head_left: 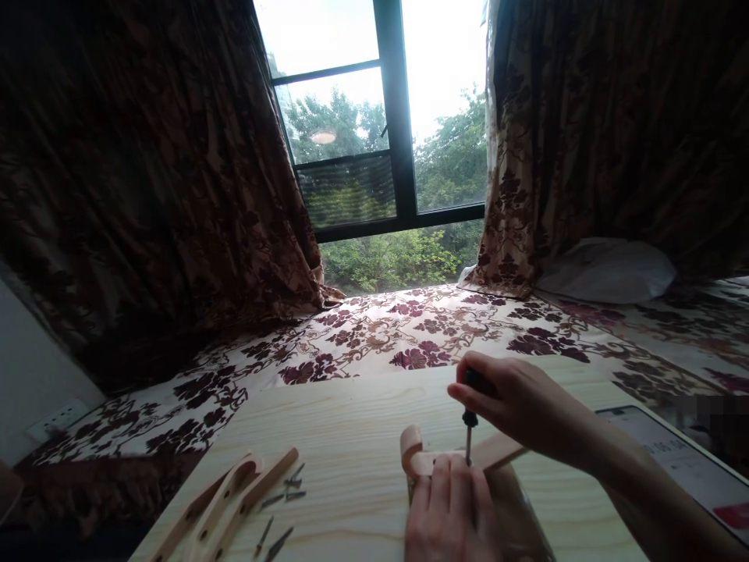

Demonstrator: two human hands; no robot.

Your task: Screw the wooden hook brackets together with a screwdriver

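Note:
My right hand (497, 390) is closed around the dark handle of a screwdriver (469, 420), which stands nearly upright with its shaft pointing down. The screwdriver's tip meets a light wooden piece with a curled end (417, 462), close to my left fingertips. With fingers side by side, my left hand (448, 507) presses and holds this piece down. Under it, a flat wooden strip (497, 450) sticks out to the right. Whether a screw sits beneath the tip is too small to tell. A brownish, shiny flat thing (518, 507) lies partly hidden beside my left hand.
On the pale wooden board (339, 421), more wooden pieces with holes (234, 499) lie at the left, beside several loose screws (292, 484). A phone or tablet (672, 460) rests at the right. Behind are a floral cloth (398, 328), curtains (509, 211) and a window (403, 117).

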